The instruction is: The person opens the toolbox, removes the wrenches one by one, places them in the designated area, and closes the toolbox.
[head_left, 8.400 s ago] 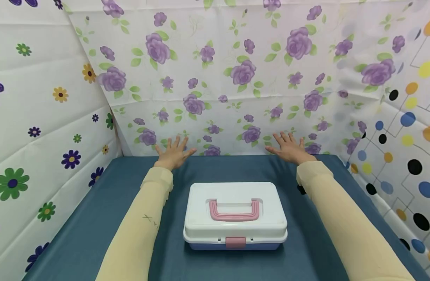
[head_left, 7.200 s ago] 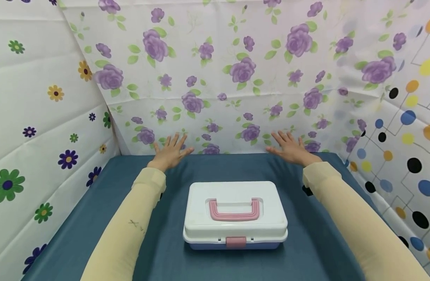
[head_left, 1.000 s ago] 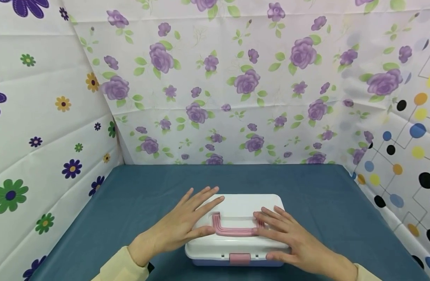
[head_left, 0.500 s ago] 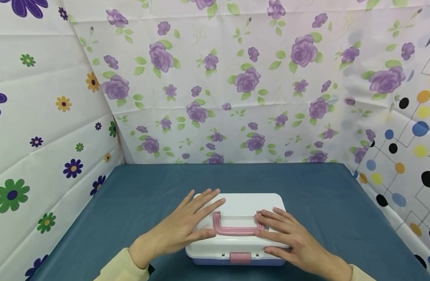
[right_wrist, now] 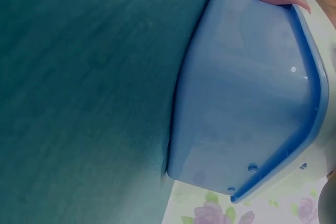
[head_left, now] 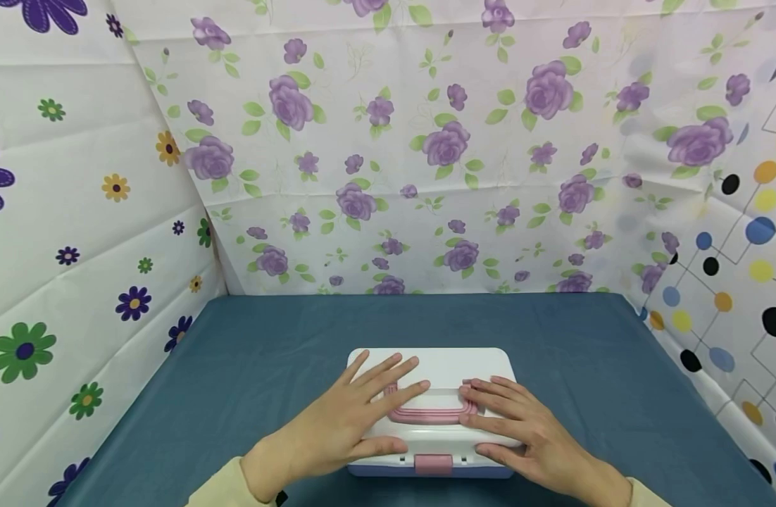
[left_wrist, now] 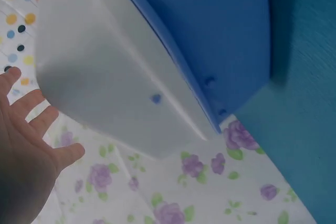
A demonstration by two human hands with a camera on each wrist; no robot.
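A plastic carrying case (head_left: 470, 362) stands on the table, its white lid down over a blue base (right_wrist: 236, 87). A pink handle (head_left: 426, 417) lies folded flat on top, and a pink latch (head_left: 433, 464) sits at the front middle. My left hand (head_left: 337, 426), fingers spread, reaches over the lid's left part and hides the handle's left end. In the left wrist view its fingertips are close beside the lid (left_wrist: 94, 77). My right hand (head_left: 536, 440) lies over the right side, its extended fingers at the handle's right end and its thumb near the lid's front edge.
A blue-green cloth (head_left: 267, 352) covers the table. Behind it hangs a white curtain (head_left: 388, 232) with purple roses. Patterned sheets close off both sides, with a flowered sheet (head_left: 96, 282) on the left and a dotted sheet (head_left: 736, 338) on the right.
Both hands have come back from the table's far edge to the case. In the last half second my left hand has shifted right over the handle; my right hand has hardly moved.
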